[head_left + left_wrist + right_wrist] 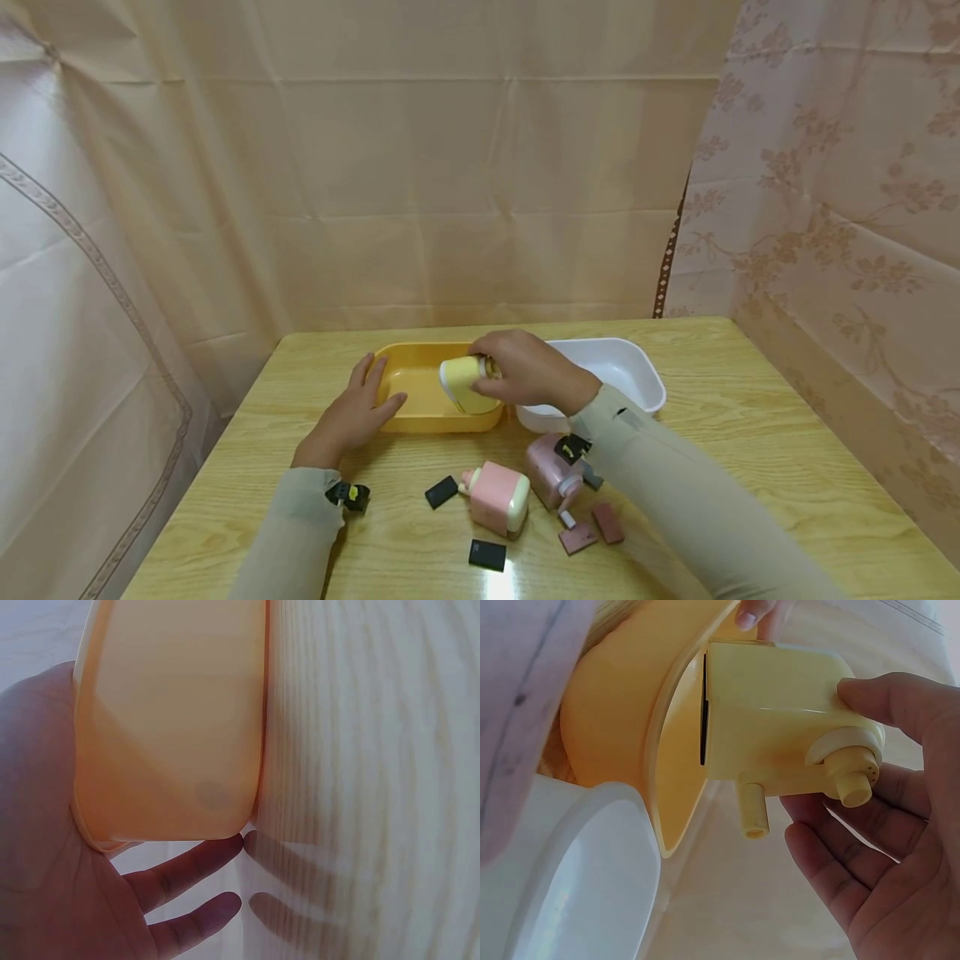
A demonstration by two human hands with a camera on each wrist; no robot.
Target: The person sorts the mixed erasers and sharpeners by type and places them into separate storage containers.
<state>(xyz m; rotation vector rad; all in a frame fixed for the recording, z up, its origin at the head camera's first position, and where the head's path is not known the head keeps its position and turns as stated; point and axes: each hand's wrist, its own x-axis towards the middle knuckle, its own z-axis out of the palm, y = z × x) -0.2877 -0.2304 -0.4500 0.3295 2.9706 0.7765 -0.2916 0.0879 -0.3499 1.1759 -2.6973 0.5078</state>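
- The right hand (532, 371) pinches a yellow sharpener (465, 383) by its knob end, thumb and fingers curled round it, right at the near rim of the yellow tub (408, 392).
- Such a narrow hold could let it twist and drop outside the yellow tub.
- The left hand (352, 412) lies with fingers straight against the yellow tub's left wall; pressing too hard could slide it into the white tub (630, 367) just to its right.

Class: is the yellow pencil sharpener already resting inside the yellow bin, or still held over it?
Held: the right hand grips the yellow pencil sharpener at the yellow bin rim.
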